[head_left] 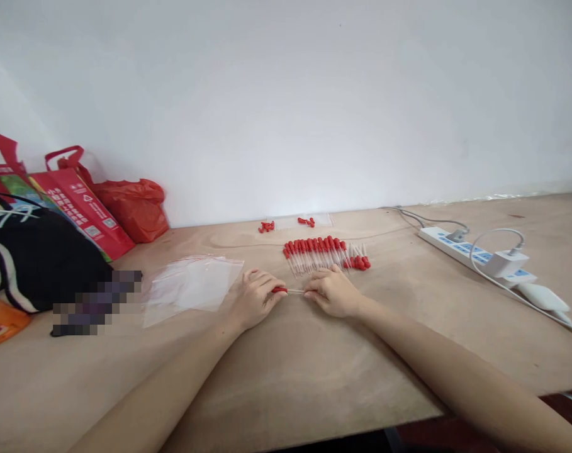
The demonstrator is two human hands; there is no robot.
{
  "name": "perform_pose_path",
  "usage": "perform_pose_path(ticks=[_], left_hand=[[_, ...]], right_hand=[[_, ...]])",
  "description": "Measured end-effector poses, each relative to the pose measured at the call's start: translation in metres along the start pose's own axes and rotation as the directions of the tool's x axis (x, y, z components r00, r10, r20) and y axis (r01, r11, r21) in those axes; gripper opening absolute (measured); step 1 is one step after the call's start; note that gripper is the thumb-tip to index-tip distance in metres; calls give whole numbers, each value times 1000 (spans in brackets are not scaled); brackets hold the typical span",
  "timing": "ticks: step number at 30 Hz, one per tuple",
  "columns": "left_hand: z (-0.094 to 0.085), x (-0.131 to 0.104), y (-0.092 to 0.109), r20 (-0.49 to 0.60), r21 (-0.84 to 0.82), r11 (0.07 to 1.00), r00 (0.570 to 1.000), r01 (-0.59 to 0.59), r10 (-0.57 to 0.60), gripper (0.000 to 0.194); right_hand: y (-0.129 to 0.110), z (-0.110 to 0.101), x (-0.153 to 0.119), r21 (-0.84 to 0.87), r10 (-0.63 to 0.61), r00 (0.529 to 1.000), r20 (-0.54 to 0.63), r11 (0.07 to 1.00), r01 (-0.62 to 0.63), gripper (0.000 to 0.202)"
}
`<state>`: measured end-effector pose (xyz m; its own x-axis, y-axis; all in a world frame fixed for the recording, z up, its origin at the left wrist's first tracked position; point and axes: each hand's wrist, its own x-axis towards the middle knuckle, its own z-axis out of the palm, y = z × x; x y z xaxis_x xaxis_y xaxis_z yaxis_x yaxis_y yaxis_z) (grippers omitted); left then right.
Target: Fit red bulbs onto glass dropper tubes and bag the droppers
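Between my hands lies a dropper with a red rubber bulb (279, 289) and a thin clear tube (295, 292). My left hand (257, 294) pinches the bulb end; my right hand (333, 292) is closed on the tube's other end. Just beyond them, a row of droppers (314, 253) with red bulbs pointing away lies side by side on the wooden table (286, 371). To the row's right are loose red bulbs (360, 262) and several bare clear tubes (358, 250). Thin clear plastic bags (191, 283) are spread left of my left hand.
More red bulbs (267, 226) and a clear bag (286, 221) lie near the wall. A white power strip (474, 251) with a plugged-in charger (505, 262) and cables is at right. Red bags (137, 207) and a black cloth item (50, 258) crowd the left side.
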<state>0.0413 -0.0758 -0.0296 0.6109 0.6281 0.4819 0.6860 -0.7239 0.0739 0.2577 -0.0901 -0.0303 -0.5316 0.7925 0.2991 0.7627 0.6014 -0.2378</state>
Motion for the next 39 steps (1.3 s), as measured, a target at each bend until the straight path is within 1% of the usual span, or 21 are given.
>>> perform_pose_path(ticks=[2, 3, 4, 6, 7, 9, 11, 13, 15, 16, 18, 21, 23, 27, 30, 31, 33, 36, 37, 38, 39], left_hand=[[-4, -1, -7, -38, 99, 990, 994, 104, -100, 24], [-6, -2, -12, -61, 161, 972, 984, 174, -167, 28], [-8, -4, -17, -77, 225, 941, 968, 252, -240, 31], [-13, -9, -30, -80, 351, 849, 917, 394, -392, 35], [-15, -11, -37, -68, 406, 792, 880, 455, -471, 39], [-18, -17, -49, -39, 484, 664, 772, 570, -634, 48], [-19, -21, -58, -17, 517, 547, 647, 658, -762, 58], [-18, -24, -65, -5, 520, 469, 552, 713, -834, 65], [-17, -26, -69, 18, 514, 435, 498, 739, -867, 68], [-16, -26, -70, 34, 511, 432, 484, 743, -874, 68], [-15, -26, -72, 64, 510, 438, 476, 740, -877, 65], [-16, -25, -73, 83, 518, 459, 492, 722, -867, 58], [-17, -25, -73, 96, 526, 481, 513, 701, -853, 52], [-21, -25, -75, 151, 535, 558, 578, 635, -802, 39], [-26, -26, -75, 175, 532, 608, 626, 589, -760, 36], [-27, -25, -74, 174, 529, 626, 649, 573, -741, 36], [-29, -23, -69, 168, 514, 675, 709, 530, -684, 38], [-26, -17, -52, 187, 445, 789, 817, 425, -546, 38], [-23, -15, -43, 204, 399, 839, 856, 370, -475, 37], [-19, -14, -33, 198, 296, 913, 916, 282, -347, 38], [-15, -13, -23, 207, 186, 965, 953, 186, -223, 39]], right_hand=[[4, 4, 2, 24, 122, 988, -96, 993, -120, 21], [6, 6, 4, 46, 201, 967, -158, 979, -196, 22], [9, 9, 7, 70, 279, 935, -219, 960, -270, 23], [14, 16, 14, 104, 397, 861, -318, 917, -384, 24], [16, 19, 18, 111, 435, 828, -353, 899, -424, 24], [19, 26, 27, 105, 478, 780, -404, 871, -480, 25], [21, 32, 37, 77, 491, 750, -443, 854, -514, 25], [23, 37, 47, 47, 496, 730, -471, 840, -540, 25], [25, 39, 54, 24, 503, 719, -479, 827, -562, 25], [26, 40, 57, 12, 505, 719, -477, 822, -569, 25], [28, 42, 61, -19, 495, 736, -462, 824, -566, 24], [30, 43, 62, -54, 479, 765, -430, 832, -552, 24], [30, 43, 61, -53, 482, 767, -423, 832, -552, 26], [27, 41, 57, -20, 461, 767, -446, 851, -524, 26], [26, 39, 50, 25, 439, 768, -466, 874, -485, 24], [25, 38, 47, 47, 427, 774, -467, 886, -460, 23], [25, 36, 39, 99, 374, 808, -455, 923, -371, 21], [22, 33, 20, 169, 219, 880, -422, 972, -161, 19], [21, 31, 12, 189, 164, 898, -409, 978, -92, 18], [19, 29, 5, 207, 114, 912, -393, 978, -33, 18], [17, 26, -3, 227, 72, 923, -377, 974, 17, 18]])
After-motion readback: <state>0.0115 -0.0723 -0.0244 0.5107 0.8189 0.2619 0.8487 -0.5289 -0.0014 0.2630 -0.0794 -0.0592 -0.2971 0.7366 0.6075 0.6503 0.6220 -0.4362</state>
